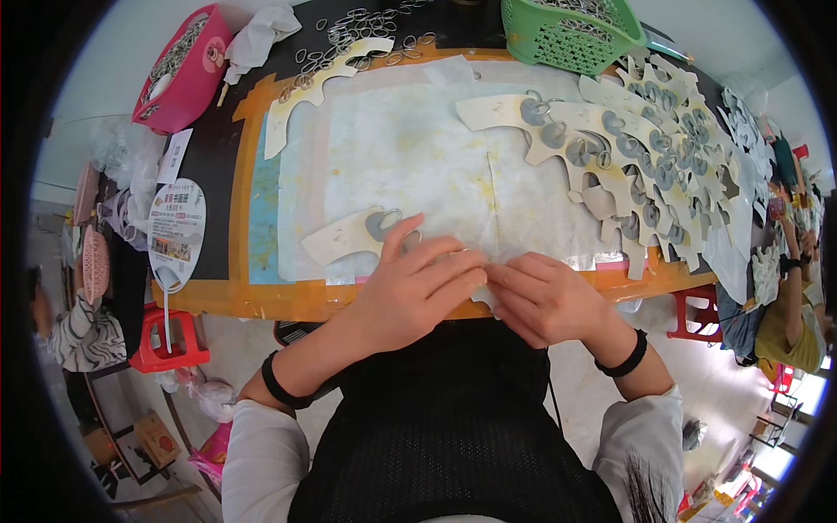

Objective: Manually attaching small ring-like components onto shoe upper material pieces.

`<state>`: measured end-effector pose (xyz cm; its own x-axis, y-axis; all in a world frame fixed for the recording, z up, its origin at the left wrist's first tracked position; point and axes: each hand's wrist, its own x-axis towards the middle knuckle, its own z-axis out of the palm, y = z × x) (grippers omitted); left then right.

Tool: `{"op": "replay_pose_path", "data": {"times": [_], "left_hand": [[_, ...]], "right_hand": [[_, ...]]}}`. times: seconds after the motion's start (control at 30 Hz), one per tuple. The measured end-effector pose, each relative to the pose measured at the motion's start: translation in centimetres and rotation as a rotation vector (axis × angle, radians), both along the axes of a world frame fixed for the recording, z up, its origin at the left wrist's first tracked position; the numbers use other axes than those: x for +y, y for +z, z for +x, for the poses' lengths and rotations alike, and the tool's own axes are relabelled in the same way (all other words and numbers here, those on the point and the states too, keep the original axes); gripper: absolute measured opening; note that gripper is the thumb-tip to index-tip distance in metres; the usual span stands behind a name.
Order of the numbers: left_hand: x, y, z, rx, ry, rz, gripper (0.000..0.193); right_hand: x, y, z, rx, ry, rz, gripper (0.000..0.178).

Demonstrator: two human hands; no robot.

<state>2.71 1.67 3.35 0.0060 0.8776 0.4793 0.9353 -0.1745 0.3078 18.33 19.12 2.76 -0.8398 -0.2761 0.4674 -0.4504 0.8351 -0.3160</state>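
Note:
At the near edge of the table my left hand [418, 283] and my right hand [549, 301] meet, fingertips pinched together. What lies between the fingertips is hidden. A cream-coloured cut-out strip [340, 241] reaches out to the left from under my left hand, flat on the white sheet. It bears a grey round patch [377, 225] with a metal ring, close to my raised left index finger. Below the fingertips a small pale edge [484, 298] shows, perhaps the same strip. Further right lie several similar cream strips [497, 113], overlapping, with grey patches and rings.
Another cream strip [277, 131] lies at the far left, beside loose metal rings [349, 30]. A pink basket [187, 65] and a green basket [571, 39] hold more rings. A white fan [177, 222] hangs over the left edge. Red stools [179, 344] and other people are around the table.

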Motion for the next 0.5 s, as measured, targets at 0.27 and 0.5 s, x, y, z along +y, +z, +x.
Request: {"op": "replay_pose_path", "data": {"times": [0.27, 0.5], "left_hand": [[-0.2, -0.9, -1.2, 0.077, -0.075, 0.056, 0.022], [-0.7, -1.3, -2.2, 0.067, -0.062, 0.004, 0.025]], "right_hand": [[0.2, 0.4, 0.0, -0.031, 0.022, 0.016, 0.029], [-0.2, -0.4, -0.6, -0.072, -0.109, -0.112, 0.027]]}}
